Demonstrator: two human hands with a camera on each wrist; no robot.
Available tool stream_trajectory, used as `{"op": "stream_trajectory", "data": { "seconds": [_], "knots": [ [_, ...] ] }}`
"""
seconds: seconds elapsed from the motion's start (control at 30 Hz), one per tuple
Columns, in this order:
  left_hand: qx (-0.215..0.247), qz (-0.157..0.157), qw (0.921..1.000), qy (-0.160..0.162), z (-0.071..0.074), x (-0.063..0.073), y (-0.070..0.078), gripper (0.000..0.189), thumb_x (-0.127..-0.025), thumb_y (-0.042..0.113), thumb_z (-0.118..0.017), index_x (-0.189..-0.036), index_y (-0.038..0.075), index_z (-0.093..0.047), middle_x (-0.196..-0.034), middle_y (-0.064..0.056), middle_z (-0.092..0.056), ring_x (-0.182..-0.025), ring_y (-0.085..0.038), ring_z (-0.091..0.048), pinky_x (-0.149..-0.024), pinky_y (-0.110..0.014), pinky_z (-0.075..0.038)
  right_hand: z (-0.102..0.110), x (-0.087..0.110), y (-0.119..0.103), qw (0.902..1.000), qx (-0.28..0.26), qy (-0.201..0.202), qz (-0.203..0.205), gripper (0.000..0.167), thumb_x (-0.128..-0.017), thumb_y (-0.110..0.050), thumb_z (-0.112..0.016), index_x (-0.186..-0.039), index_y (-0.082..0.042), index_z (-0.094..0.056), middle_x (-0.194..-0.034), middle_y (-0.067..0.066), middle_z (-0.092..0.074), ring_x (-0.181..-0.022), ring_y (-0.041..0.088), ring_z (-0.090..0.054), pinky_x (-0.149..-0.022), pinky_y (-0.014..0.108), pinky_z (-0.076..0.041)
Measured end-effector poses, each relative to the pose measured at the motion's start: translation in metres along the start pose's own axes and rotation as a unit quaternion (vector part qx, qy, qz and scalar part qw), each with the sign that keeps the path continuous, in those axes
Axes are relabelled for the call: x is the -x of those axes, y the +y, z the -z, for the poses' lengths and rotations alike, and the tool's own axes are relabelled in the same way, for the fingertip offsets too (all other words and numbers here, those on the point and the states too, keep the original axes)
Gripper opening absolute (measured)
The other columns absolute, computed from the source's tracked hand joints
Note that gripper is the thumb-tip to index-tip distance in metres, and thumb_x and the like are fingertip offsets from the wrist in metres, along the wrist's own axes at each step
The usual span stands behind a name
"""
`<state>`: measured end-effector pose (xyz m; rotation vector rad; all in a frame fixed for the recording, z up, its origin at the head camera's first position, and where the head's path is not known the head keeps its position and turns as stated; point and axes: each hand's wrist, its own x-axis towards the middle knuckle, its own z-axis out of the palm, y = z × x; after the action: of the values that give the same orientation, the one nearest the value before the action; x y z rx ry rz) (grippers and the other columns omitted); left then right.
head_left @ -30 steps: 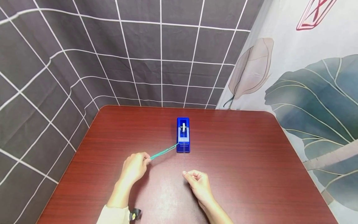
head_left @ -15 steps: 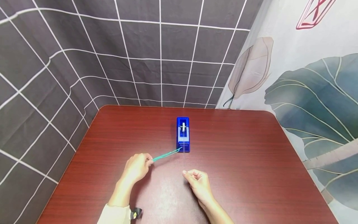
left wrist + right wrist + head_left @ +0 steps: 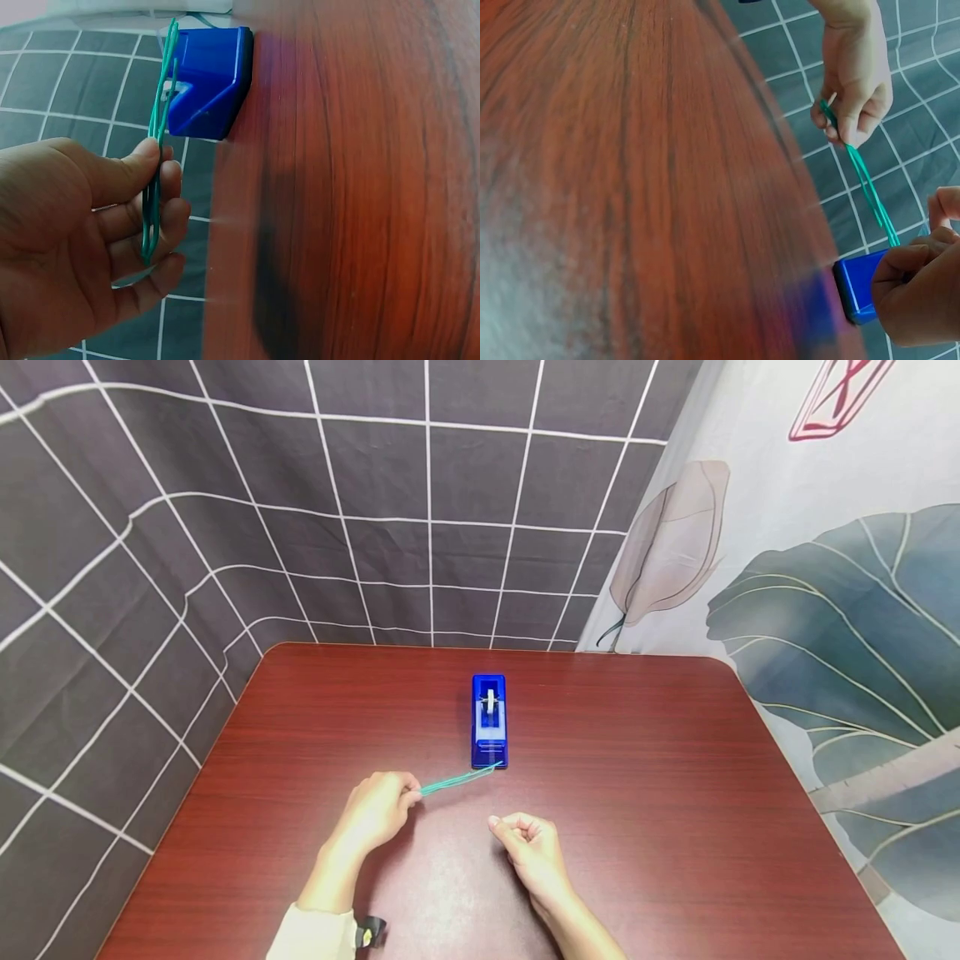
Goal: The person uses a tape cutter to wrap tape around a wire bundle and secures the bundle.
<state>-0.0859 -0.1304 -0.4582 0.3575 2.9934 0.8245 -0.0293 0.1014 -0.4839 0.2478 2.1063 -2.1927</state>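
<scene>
My left hand (image 3: 377, 810) pinches a thin bundle of looped green strands (image 3: 457, 781) between thumb and fingers. In the left wrist view the green bundle (image 3: 155, 142) stands lengthwise through the grip, one looped end below the thumb. Its far end overlaps the front of a blue tape dispenser (image 3: 489, 747) in the head view. My right hand (image 3: 534, 856) hovers nearer the front, fingers curled and thumb against the index finger. A small pale patch shows by its fingertips in the right wrist view (image 3: 915, 281); I cannot tell whether they hold something.
The dispenser stands at the middle back of a reddish-brown wooden table (image 3: 637, 760). A dark gridded curtain (image 3: 375, 468) hangs behind and on the left. A white curtain with leaf prints (image 3: 825, 610) is on the right.
My left hand has moved slightly right, carrying the green strands, whose far end has shifted right and toward me across the dispenser's front. My right hand has hardly moved.
</scene>
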Motion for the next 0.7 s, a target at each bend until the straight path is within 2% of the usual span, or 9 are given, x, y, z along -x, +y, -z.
{"op": "stream_trajectory", "data": {
  "seconds": [0.27, 0.43, 0.7],
  "knots": [
    [-0.008, -0.034, 0.9994, 0.007, -0.007, -0.002, 0.006, 0.014, -0.09, 0.014, -0.075, -0.079, 0.021, -0.069, -0.076, 0.01, -0.068, -0.077, -0.018, -0.069, -0.07, -0.043, -0.053, -0.001, 0.0, -0.003, 1.0, -0.005, 0.001, -0.002, 0.027, -0.091, -0.006, -0.072, -0.086, 0.018, -0.062, -0.052, -0.012, -0.036, -0.047, 0.001, -0.028, -0.046, 0.016, -0.023],
    [-0.011, -0.054, 0.9985, 0.0, -0.009, -0.003, 0.012, 0.013, -0.091, 0.014, -0.075, -0.08, 0.02, -0.07, -0.079, 0.008, -0.069, -0.081, -0.019, -0.07, -0.073, -0.043, -0.054, -0.002, 0.0, -0.005, 1.0, -0.004, 0.002, 0.005, 0.027, -0.091, -0.006, -0.071, -0.087, 0.02, -0.061, -0.053, -0.012, -0.035, -0.047, 0.0, -0.028, -0.046, 0.016, -0.023],
    [-0.009, -0.095, 0.9954, 0.0, -0.011, -0.006, 0.023, 0.01, -0.089, 0.011, -0.075, -0.083, 0.017, -0.071, -0.081, 0.007, -0.07, -0.077, -0.016, -0.067, -0.071, -0.04, -0.054, -0.003, 0.001, -0.008, 0.9999, 0.001, 0.007, 0.008, 0.026, -0.091, -0.005, -0.072, -0.087, 0.018, -0.063, -0.055, -0.011, -0.035, -0.049, 0.0, -0.028, -0.047, 0.016, -0.023]
  ]
}}
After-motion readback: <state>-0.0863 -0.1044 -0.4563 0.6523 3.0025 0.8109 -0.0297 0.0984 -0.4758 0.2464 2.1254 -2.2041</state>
